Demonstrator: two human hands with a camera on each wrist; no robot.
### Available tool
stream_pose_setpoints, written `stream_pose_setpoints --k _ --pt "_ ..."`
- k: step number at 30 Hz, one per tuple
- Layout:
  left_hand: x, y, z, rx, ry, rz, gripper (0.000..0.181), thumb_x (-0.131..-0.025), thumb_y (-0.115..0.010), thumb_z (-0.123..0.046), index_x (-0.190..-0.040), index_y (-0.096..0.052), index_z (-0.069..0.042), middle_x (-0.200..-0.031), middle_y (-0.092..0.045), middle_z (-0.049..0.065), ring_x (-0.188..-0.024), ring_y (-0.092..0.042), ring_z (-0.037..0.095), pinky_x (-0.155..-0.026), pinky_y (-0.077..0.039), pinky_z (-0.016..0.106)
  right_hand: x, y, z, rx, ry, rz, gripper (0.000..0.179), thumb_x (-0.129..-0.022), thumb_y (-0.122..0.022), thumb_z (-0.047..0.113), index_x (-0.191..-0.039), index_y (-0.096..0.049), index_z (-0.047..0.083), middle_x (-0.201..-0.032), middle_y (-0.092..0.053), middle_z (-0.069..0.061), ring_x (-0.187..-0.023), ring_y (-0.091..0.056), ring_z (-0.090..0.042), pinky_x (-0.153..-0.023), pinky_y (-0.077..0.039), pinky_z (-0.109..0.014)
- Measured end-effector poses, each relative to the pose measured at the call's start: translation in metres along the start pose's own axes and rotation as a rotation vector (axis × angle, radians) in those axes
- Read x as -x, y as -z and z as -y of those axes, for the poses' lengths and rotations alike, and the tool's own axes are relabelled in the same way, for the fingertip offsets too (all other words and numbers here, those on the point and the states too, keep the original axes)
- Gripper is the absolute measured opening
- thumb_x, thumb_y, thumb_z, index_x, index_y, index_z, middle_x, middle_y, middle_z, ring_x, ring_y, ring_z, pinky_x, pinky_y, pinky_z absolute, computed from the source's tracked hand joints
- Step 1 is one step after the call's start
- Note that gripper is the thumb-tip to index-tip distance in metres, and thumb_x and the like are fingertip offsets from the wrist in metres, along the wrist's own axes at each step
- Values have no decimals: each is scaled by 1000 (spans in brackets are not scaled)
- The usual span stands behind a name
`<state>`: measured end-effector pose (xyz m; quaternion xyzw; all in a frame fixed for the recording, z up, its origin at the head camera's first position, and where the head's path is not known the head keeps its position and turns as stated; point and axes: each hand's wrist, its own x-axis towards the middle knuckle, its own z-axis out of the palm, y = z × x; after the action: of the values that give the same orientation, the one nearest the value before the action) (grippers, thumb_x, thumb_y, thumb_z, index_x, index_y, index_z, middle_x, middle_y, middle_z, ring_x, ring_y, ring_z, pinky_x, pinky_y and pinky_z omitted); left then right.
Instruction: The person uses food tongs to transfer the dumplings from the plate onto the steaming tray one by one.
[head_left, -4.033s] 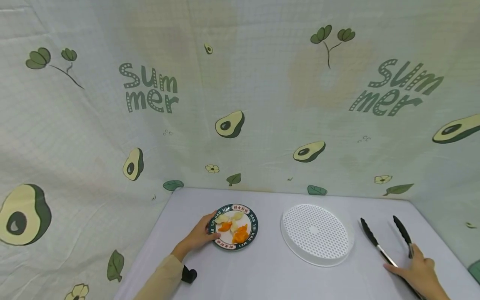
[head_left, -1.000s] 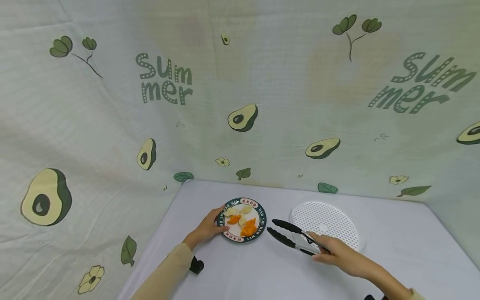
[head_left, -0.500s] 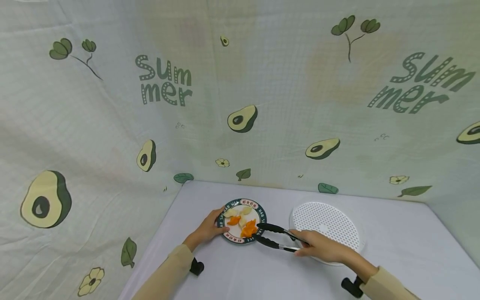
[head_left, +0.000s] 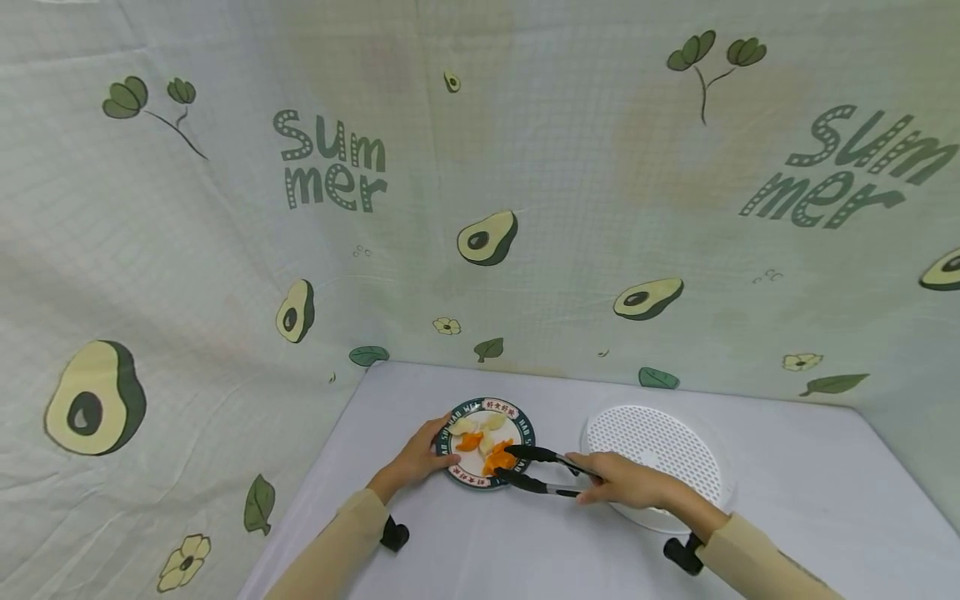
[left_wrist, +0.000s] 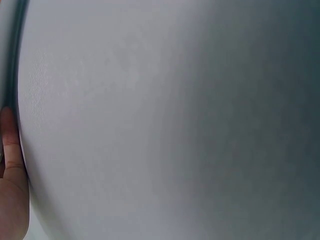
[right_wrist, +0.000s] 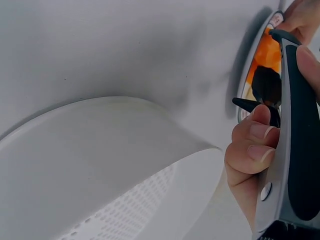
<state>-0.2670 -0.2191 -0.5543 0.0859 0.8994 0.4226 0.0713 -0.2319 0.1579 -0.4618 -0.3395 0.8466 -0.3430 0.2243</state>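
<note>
My left hand holds the left edge of a round plate with a green lettered rim, its thumb over the rim. Pale dumpling-like pieces and orange ones lie on the plate. In my right hand are black-tipped metal tongs, spread apart, with the tips over the plate's right side at an orange piece. Whether the tips touch it, I cannot tell. The right wrist view shows thumb and fingers around the tongs. The left wrist view catches only a finger and palm beside the plate's edge.
A white round steamer tray with a perforated top stands right of the plate, partly behind the right hand. The white table meets an avocado-print cloth at the back. Black wrist cameras hang at the wrists.
Four seconds ago the tongs lay at the right under my right hand. They have since swung left past the tray to the orange pieces. My left hand stays on the plate.
</note>
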Motion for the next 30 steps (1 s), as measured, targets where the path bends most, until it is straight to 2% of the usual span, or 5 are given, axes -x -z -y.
stream_pose_setpoints --k 10,15,22,30 --pt "1 1 -6 0 -8 0 84 -89 -78 -22 -157 -31 -8 -153 -37 22 -141 -33 43 -115 -26 60 -5 3 3 26 11 26 68 -91 -72 21 -141 -43 -15 -63 -43 5 -54 -32 -4 -50 -35 -20" --pt "1 2 -5 -9 -12 2 84 -88 -78 -23 -156 -31 -5 -152 -37 24 -140 -33 44 -114 -26 60 -10 2 4 40 2 34 66 -92 -72 20 -141 -44 -14 -72 -46 3 -54 -30 -5 -51 -34 -22" --pt "3 1 -3 -39 7 6 85 -89 -77 -25 -156 -30 -6 -153 -36 22 -141 -32 43 -115 -26 59 -15 1 4 53 -10 50 64 -92 -71 20 -141 -46 -13 -67 -43 3 -55 -30 -6 -50 -32 -22" --pt "3 2 -6 -30 0 7 84 -90 -77 -25 -156 -30 -5 -154 -35 24 -142 -31 44 -115 -25 59 -14 3 6 95 23 58 64 -94 -68 24 -141 -45 -13 -70 -43 4 -55 -30 -5 -62 -44 -24"
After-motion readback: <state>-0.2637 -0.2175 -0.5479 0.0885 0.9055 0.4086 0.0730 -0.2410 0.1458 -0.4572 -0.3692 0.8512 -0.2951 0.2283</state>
